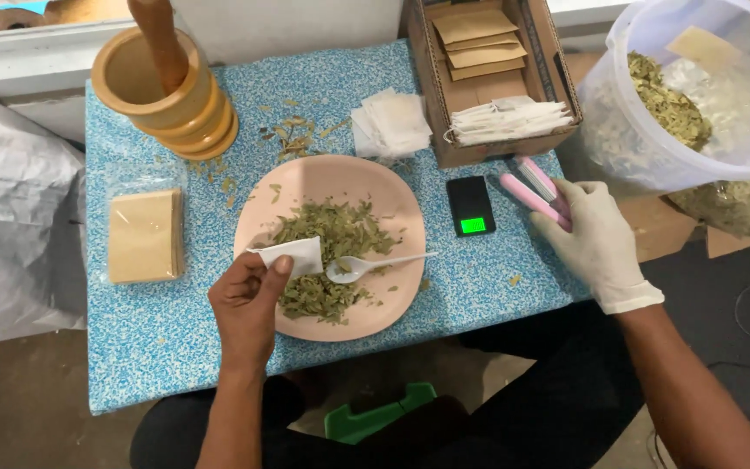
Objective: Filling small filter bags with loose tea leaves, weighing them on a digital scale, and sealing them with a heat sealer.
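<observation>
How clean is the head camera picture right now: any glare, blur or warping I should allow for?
Head view: light is soft and even, with faint shadows under the left hand and the white spoon; the small scale has a bright green screen, too washed out to read; the pink plate and dried leaves are sharp; the gloved right hand is slightly soft; the clear tub and the table edges bow from wide-angle distortion.

Your small table (158,339) wore a blue speckled cover. On it sat a wooden mortar (167,100), tan packets (145,234), a pink plate (392,300), white bags (392,122), a scale (470,206), a cardboard box (501,78) and scattered leaf bits (292,135).
</observation>
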